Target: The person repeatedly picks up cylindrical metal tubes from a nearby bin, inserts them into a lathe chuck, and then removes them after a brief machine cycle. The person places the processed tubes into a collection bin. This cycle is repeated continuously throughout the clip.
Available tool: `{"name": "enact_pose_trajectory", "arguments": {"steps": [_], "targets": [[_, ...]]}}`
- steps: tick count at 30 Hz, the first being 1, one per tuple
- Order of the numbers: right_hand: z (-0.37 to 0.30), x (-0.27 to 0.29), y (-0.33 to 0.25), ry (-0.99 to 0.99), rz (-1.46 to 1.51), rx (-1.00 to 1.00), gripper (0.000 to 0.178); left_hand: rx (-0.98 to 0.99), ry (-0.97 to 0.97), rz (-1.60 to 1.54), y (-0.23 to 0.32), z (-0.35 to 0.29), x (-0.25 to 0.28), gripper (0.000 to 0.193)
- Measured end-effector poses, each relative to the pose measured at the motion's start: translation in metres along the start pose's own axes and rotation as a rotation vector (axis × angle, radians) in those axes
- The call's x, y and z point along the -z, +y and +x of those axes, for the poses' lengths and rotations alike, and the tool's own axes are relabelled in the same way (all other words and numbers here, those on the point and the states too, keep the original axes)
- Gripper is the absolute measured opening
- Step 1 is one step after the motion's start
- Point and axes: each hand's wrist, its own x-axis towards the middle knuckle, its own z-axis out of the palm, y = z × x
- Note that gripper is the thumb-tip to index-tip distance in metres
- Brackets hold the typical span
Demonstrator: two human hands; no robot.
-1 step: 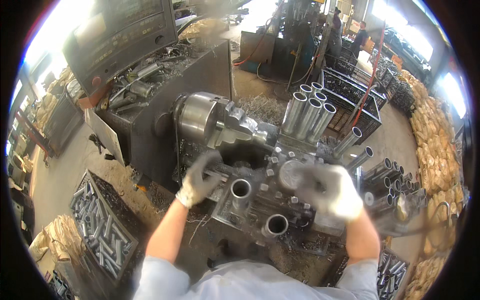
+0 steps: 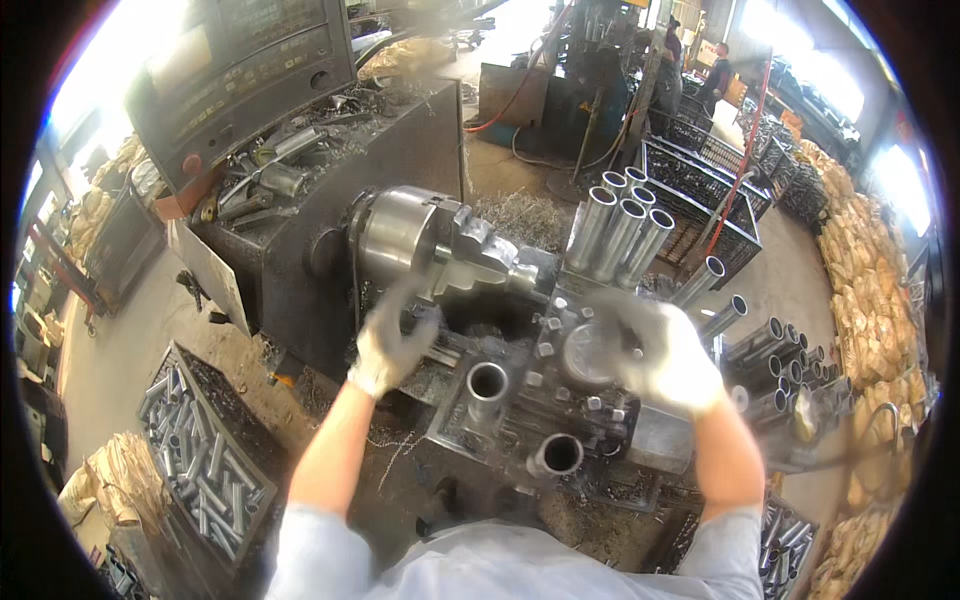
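Observation:
My left hand (image 2: 392, 345), in a white glove with dark, soiled fingers, is held in front of the lathe chuck (image 2: 395, 235). Its thumb stands apart from the fingers, and nothing shows between them. My right hand (image 2: 668, 352), gloved alike, hovers by the round top of the tool post (image 2: 590, 352). Motion smears its fingers, so any grip there is unclear. Between my hands stands a short metal tube (image 2: 487, 385) on the machine. Another tube (image 2: 558, 454) stands nearer to me. The stepped chuck jaws (image 2: 480, 245) appear to have no tube in them.
Several upright tubes (image 2: 618, 230) stand behind the tool post, with more tubes (image 2: 775, 355) to the right. A bin of cut tubes (image 2: 205, 460) lies at the lower left. The control panel (image 2: 245, 80) rises at the upper left. Two people (image 2: 718, 78) are in the far background.
My left hand has risen slightly toward the chuck, its thumb and fingers apart. My right hand has shifted slightly up, beside the tool post. The tubes stay in place.

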Motion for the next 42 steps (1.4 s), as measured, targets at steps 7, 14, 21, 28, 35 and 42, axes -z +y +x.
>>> {"name": "enact_pose_trajectory", "arguments": {"steps": [7, 14, 21, 28, 35, 42], "targets": [[0.210, -0.107, 0.094, -0.543, -0.491, -0.171, 0.072, -0.566, 0.278, 0.610, -0.068, 0.139, -0.003, 0.069], [0.222, -0.110, 0.168, -1.057, 0.166, -0.278, 0.069, -0.567, 0.254, 0.603, -0.077, 0.132, -0.002, 0.069], [0.185, -0.085, 0.168, -0.669, -0.557, -0.125, 0.055, -0.592, 0.236, 0.569, -0.073, 0.137, -0.007, 0.065], [0.024, 0.008, 0.151, 0.324, -0.070, -0.535, 0.076, -0.579, 0.299, 0.647, -0.094, 0.135, -0.017, 0.070], [0.008, 0.005, -0.035, 0.602, -0.533, -0.097, 0.064, -0.543, 0.235, 0.568, -0.053, 0.108, -0.003, 0.081], [-0.031, -0.150, -0.159, 0.053, -0.326, -0.100, 0.069, -0.103, -0.139, -0.995, 0.025, -0.129, -0.003, 0.076]]}}
